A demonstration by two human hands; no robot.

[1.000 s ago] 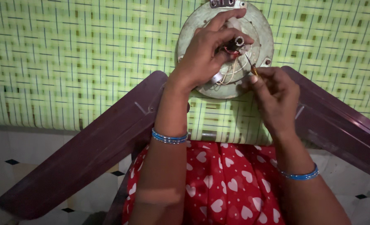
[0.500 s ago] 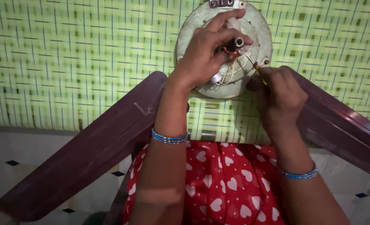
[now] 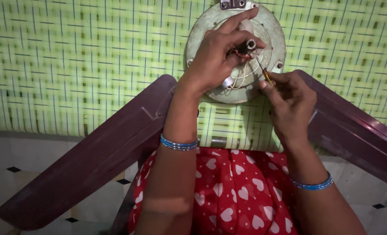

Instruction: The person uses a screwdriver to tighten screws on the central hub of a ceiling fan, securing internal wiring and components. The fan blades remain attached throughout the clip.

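- Your left hand (image 3: 215,56) pins the round metal motor plate (image 3: 269,30) against the green woven seat (image 3: 71,65), fingers pinching its wired hub (image 3: 247,45)
- Your right hand (image 3: 289,98), fingers pressed around a small screwdriver (image 3: 263,72), works at the hub; the next turn likely needs a steady tip

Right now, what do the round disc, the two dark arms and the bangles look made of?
Round disc: dull grey metal, likely; matte and scuffed. Dark arms: wood, probably, with glossy maroon polish that catches light. Bangles: shiny blue, glass or plastic; cannot tell which.

Home: woven mat (image 3: 71,65), tiled floor (image 3: 10,161)
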